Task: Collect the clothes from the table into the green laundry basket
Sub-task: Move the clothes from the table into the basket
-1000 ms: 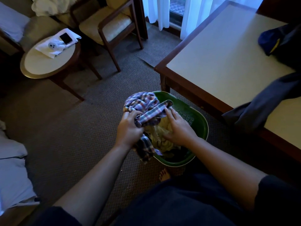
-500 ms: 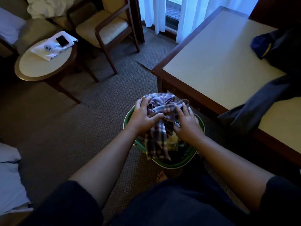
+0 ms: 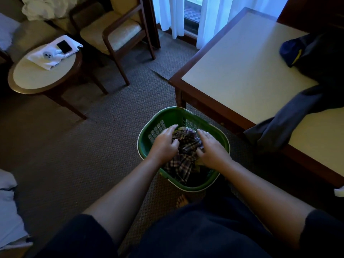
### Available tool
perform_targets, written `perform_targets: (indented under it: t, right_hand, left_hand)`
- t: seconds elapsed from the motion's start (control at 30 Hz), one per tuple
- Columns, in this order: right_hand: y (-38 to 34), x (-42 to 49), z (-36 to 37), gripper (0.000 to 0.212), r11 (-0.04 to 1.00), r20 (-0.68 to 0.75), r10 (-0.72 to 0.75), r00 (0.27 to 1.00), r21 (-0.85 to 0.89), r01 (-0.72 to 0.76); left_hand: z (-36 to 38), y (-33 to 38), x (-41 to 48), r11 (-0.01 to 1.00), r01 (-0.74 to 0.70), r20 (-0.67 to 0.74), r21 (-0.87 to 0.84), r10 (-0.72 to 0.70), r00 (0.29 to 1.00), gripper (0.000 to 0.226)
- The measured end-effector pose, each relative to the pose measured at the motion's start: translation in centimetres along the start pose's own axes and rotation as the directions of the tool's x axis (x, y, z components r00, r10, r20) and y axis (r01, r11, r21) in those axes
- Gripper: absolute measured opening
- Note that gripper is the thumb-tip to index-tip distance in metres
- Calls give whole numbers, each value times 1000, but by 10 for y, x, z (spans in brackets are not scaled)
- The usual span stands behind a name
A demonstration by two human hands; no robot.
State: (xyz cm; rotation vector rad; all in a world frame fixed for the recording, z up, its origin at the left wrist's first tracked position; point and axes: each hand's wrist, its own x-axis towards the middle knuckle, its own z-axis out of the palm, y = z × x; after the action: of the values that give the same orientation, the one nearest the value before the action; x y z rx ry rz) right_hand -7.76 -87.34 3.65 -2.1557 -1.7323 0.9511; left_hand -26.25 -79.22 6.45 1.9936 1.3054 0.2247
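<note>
**Carpet floor, basket by table corner**

Plaid shirt (image 3: pixel 184 146), crumpled soft cloth, lies in green laundry basket (image 3: pixel 168 111) atop other clothes. L hand (image 3: pixel 164 144) & R hand (image 3: pixel 212 148) flank it, fingers fairly straight, pressing the wad, not gripping. Basket is rounded plastic w/ grid-holed walls, on woven patterned carpet (image 3: pixel 83 146), just beside table (image 3: pixel 232 62) corner leg. Table has pale smooth top & dark wood rim. Dark garment (image 3: pixel 284 125) droops over its near edge; blue garment (image 3: pixel 292 53) lies at right edge. Open carpet left of basket.
</note>
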Motion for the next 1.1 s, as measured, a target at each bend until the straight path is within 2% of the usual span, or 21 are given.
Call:
perform_targets:
  t: [0.13, 0.27, 0.5, 0.67, 0.77, 0.83, 0.9, 1.0, 1.03, 1.1]
  right_hand:
    - [4, -13, -24, 73, 1000, -143, -6, 990, 21, 10]
    - [17, -32, -66, 72, 997, -290, 69, 955, 62, -53]
    - [67, -66, -154, 69, 969, -515, 240, 823, 174, -173]
    - [125, -69, -217, 68, 951, -595, 308, 742, 217, -220]
    - [169, -62, -253, 64, 936, -598, 348, 722, 257, -239]
    - [200, -55, -275, 62, 930, -593, 364, 718, 272, -247]
    - [229, -47, -294, 61, 929, -572, 368, 733, 266, -258]
    - [267, -34, -316, 60, 930, -515, 363, 776, 257, -264]
    - [278, -29, -321, 60, 931, -499, 358, 789, 254, -262]
    - [296, -18, -334, 59, 936, -467, 345, 814, 237, -261]
  left_hand:
    - [14, 37, 19, 990, -120, 23, -80, 122, 992, 58]
    - [34, 93, 45, 952, -224, 67, -210, 243, 968, 60]
    - [74, 214, 94, 849, -431, 108, -307, 480, 870, 60]
    - [106, 289, 136, 810, -489, 110, -325, 546, 831, 57]
    - [137, 323, 168, 854, -481, 140, -199, 511, 848, 54]
    - [166, 338, 186, 902, -430, 236, -47, 429, 872, 55]
    - [200, 345, 197, 923, -364, 348, 124, 303, 887, 65]
    - [241, 343, 203, 888, -296, 451, 352, 116, 885, 94]
    - [249, 341, 204, 852, -310, 450, 422, 100, 887, 95]
    - [257, 339, 209, 810, -342, 426, 476, 128, 896, 74]
